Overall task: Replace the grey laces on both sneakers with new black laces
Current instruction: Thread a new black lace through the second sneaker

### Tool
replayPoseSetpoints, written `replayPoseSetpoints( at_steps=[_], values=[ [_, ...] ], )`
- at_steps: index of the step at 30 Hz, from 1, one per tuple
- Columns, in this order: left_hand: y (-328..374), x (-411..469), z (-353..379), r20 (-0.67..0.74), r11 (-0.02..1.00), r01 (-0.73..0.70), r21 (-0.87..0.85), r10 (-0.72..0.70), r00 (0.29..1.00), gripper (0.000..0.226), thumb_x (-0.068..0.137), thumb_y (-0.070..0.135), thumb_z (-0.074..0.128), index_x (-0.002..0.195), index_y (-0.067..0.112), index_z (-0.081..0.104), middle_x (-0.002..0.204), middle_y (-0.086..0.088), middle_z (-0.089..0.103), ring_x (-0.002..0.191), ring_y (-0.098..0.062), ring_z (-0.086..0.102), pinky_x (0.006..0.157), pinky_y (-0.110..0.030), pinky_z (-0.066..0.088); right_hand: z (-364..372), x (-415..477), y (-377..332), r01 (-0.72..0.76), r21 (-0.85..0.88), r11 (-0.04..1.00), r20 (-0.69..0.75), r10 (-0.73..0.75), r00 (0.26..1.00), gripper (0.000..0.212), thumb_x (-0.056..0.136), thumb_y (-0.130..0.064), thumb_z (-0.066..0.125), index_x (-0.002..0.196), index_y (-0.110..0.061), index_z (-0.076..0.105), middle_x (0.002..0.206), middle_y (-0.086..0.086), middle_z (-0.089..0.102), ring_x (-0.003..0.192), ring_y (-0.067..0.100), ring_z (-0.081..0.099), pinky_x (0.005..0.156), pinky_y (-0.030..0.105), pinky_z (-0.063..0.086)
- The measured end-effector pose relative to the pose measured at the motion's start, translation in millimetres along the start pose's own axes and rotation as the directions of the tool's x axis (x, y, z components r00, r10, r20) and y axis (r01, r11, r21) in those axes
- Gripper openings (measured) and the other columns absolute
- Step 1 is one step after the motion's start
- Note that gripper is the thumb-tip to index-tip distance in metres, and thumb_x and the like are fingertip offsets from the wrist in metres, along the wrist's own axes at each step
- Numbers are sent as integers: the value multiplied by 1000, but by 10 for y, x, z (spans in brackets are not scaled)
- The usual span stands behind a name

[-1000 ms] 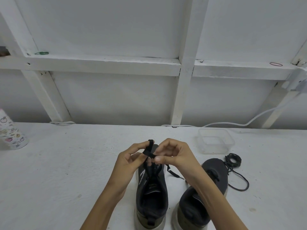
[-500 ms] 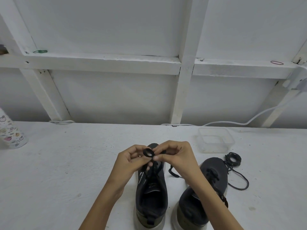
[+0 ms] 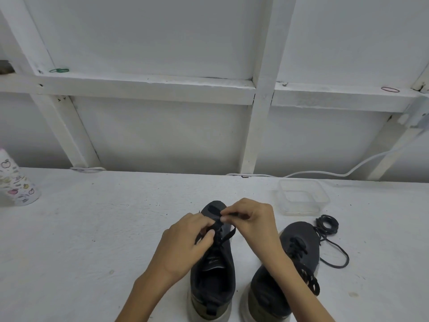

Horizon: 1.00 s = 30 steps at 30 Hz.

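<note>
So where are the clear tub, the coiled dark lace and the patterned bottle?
clear tub (image 3: 301, 211), head view, on its near wall.
coiled dark lace (image 3: 327, 225), head view, on the coil itself.
patterned bottle (image 3: 17, 184), head view, on its printed side.

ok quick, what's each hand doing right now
Left hand: pinching the lace over the nearer sneaker.
Right hand: pinching the same lace.

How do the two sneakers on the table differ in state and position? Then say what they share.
The left hand and right hand pinch the lace over the left sneaker; nothing grips the right sneaker. The left sneaker's toe lies farther away than the right sneaker's. A loose lace trails on the table beside the right sneaker only. Both are dark, upright, toes pointing away.
</note>
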<state>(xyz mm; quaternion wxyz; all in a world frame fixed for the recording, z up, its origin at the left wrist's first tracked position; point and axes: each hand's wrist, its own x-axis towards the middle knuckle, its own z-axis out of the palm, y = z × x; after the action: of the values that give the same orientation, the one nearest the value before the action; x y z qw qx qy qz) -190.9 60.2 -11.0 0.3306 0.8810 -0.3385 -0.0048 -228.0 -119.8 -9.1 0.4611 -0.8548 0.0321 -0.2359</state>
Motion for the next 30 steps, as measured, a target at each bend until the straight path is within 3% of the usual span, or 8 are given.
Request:
replayPoseSetpoints(
  at_steps=[3, 7, 10, 16, 19, 22, 25, 30],
  values=[
    [-27, 6, -26, -17, 999, -38, 16, 39, 999, 12, 99, 35, 46, 101, 39, 57, 93, 23, 55, 90, -1, 52, 68, -18, 43, 9, 11, 83, 167, -198, 966, 131, -143, 981, 13, 72, -11, 80, 83, -17, 81, 75, -4, 71, 74, 7, 62, 65, 10, 44],
    [-94, 20, -52, -4, 998, -64, 7, 64, 998, 20, 99, 22, 46, 100, 40, 56, 99, 25, 56, 85, -2, 59, 72, -22, 47, -127, 18, 49, -182, 38, 983, 512, 137, 848, 13, 78, -10, 79, 81, -23, 79, 75, -8, 69, 69, 5, 63, 71, 23, 51],
    [-58, 12, -15, 20, 979, -96, -182, 101, 995, 36, 95, 3, 47, 95, 37, 57, 92, 21, 56, 75, -11, 61, 69, -16, 45, -193, 4, -23, -349, 166, 922, 705, 137, 696, 15, 85, -6, 72, 79, -20, 75, 79, 0, 70, 64, 5, 56, 64, 18, 44],
    [6, -28, 87, -168, 908, -30, -419, -44, 985, 18, 96, 22, 57, 107, 36, 58, 111, 18, 57, 96, -12, 62, 76, -27, 56, -122, -20, 1, -558, 465, 687, 649, 164, 743, 12, 82, -17, 68, 85, -8, 75, 74, 5, 64, 64, 12, 50, 61, 19, 39],
    [85, -99, 59, -315, 827, -110, -552, -85, 945, 12, 92, 37, 54, 98, 34, 63, 101, 12, 64, 95, -14, 65, 72, -20, 55, -64, -20, 15, -584, 511, 631, 627, 191, 755, 12, 80, -16, 69, 86, -10, 77, 75, 5, 65, 67, 14, 51, 64, 21, 40],
    [91, -133, 66, -311, 816, -134, -562, -58, 949, 19, 83, 41, 68, 96, 28, 70, 95, 10, 68, 93, -16, 67, 73, -20, 56, -23, -23, 7, -586, 535, 609, 609, 204, 767, 10, 79, -15, 69, 83, -6, 73, 73, 4, 66, 63, 12, 52, 63, 20, 42],
    [47, -125, 68, -375, 868, -137, -477, -59, 925, 13, 78, 23, 77, 91, 19, 75, 87, 11, 70, 83, -14, 70, 69, -25, 59, -22, -33, 12, -572, 518, 636, 588, 221, 778, 18, 79, -15, 72, 91, -1, 73, 75, 7, 66, 66, 13, 54, 67, 22, 44],
    [-89, -105, -52, -359, 881, -126, -455, -52, 932, 14, 73, 5, 78, 83, 14, 78, 80, 9, 72, 74, -14, 71, 67, -26, 59, -194, -25, 42, -459, 323, 827, 511, 256, 820, 12, 82, -5, 74, 93, -8, 78, 89, 11, 75, 84, 17, 67, 85, 27, 52]
  ],
)
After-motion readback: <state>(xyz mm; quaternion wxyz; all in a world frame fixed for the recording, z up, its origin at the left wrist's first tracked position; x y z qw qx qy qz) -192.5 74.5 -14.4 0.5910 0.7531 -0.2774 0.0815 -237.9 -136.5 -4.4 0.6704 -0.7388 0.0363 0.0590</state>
